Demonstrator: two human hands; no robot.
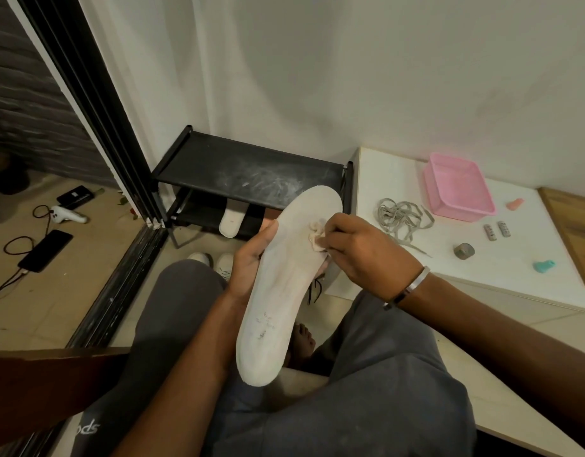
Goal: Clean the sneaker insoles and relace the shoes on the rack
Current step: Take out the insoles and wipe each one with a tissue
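Left hand grips the white insole from its left edge, thumb on the upper face, fingers curled behind. The insole is held up over the lap, tilted, toe end pointing toward the rack, heel end low near the knees; dark scuff marks sit near the heel. Right hand pinches a small crumpled cloth and presses it on the insole's upper half. A metal bracelet is on the right wrist.

Person sits, grey trousers on both legs, one bare foot on the floor below the insole.

Beyond the insole stands a black shoe rack, its top shelf dusty and streaked white. A second insole leans at the rack's lower shelf. Two white sneakers sit on the floor in front of the rack, partly hidden by the left leg.

Right of the rack is a low white surface. On it: a tangle of grey laces nearest the rack, a pink basket behind them, two small grey cylinders, a grey tape roll, a pink clip-like piece and a teal one. A wooden board lies at the surface's far right.

Left of the rack, past the black sliding-door frame: a phone on a cable, a white handheld device, a dark box.
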